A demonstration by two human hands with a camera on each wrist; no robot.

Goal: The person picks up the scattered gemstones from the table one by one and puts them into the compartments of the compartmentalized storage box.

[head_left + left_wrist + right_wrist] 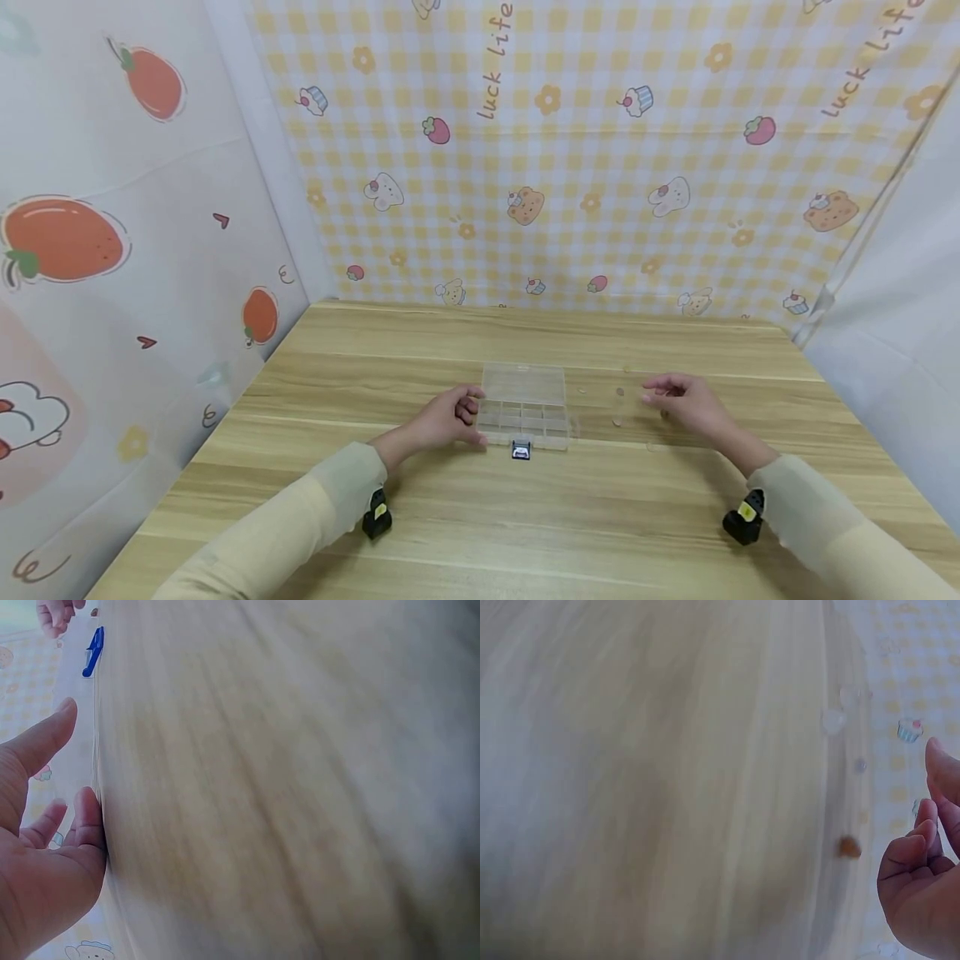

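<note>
A clear plastic compartment box (pixel 522 423) stands on the table with its lid (pixel 523 384) folded back. On its front hangs a dark blue and white latch (pixel 521 451), which looks bright blue (pixel 93 652) in the left wrist view. My left hand (pixel 448 419) rests at the box's left side, thumb by the front corner and forefinger by the hinge. Hovering right of the box is my right hand (pixel 686 404), thumb and forefinger apart with nothing visible between them. Near its fingertips lie small flat pieces, one brownish (pixel 620 392) and one pinkish (pixel 617 422).
More tiny pale pieces lie right of the box, including one near the lid (pixel 582 390). In the right wrist view, an orange-brown piece (pixel 849 847) and a clear round one (pixel 834 721) show blurred. Patterned cloth (pixel 570 167) hangs behind the wooden table (pixel 480 525).
</note>
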